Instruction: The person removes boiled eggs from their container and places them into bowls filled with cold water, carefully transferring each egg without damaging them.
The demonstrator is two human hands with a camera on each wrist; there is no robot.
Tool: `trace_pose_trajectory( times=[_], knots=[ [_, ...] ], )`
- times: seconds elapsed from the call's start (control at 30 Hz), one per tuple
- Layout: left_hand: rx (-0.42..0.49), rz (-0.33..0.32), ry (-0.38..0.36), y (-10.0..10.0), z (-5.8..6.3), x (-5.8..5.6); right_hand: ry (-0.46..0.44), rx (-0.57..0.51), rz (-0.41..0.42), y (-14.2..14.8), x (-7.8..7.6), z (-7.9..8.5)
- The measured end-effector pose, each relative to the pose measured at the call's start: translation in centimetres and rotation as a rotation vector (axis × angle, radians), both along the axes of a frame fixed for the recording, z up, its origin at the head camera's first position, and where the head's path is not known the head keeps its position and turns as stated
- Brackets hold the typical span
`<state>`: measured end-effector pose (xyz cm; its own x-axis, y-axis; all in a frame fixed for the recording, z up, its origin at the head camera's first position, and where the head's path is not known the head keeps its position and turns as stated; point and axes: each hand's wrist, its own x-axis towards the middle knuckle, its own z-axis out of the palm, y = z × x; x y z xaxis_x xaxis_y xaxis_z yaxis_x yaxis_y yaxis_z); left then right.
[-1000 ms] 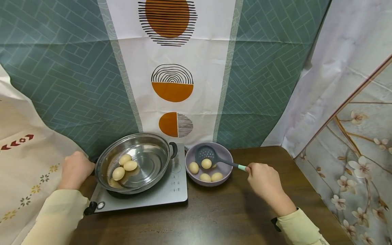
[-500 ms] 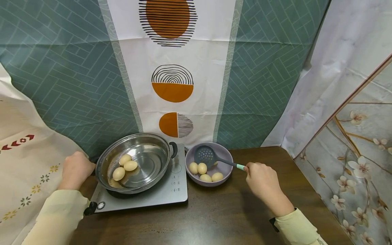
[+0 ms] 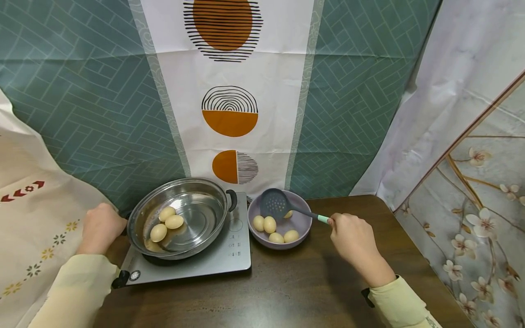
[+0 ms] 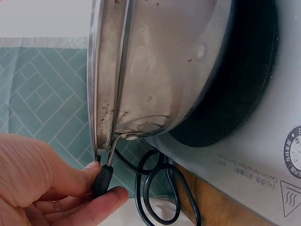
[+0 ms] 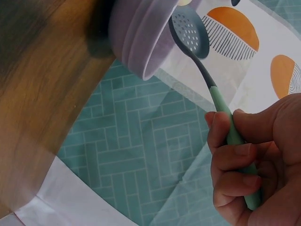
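My right hand (image 3: 353,237) grips the green handle of a dark grey slotted skimmer (image 5: 190,35). Over the purple bowl (image 3: 304,230) in the head view, the skimmer's perforated head holds no egg. Several pale eggs (image 3: 270,224) lie in that bowl, one partly hidden behind the skimmer. On the left, my left hand (image 4: 61,188) pinches the black side handle (image 4: 103,181) of a wide steel pan (image 3: 205,218) between thumb and fingers. Three eggs (image 3: 174,222) sit together in the pan, toward its left side.
The pan stands on a silver induction cooker (image 3: 239,257) on a dark wooden table (image 3: 287,291). A black cord (image 4: 176,188) loops beside the cooker. Patterned cloth (image 3: 340,114) hangs right behind the bowl and pan.
An egg has rolled off the skimmer to the left, among the others in the bowl. The skimmer's head has since risen slightly toward the bowl's back rim. The left hand stays on the pan handle.
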<state>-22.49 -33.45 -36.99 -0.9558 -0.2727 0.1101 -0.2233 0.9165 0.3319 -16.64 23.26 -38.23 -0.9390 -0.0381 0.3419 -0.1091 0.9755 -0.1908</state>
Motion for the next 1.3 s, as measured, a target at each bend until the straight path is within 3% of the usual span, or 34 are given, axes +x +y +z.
trace_pose_trajectory(
  times=[0.67,1.3],
  knots=[
    [-0.012,0.001,0.024,-0.3,-0.5,0.2,0.007,-0.013,-0.007,0.1,0.0,0.6],
    [-0.001,0.003,0.010,-0.1,-0.1,-0.1,-0.024,-0.072,-0.003,-0.6,-0.6,2.1]
  ],
)
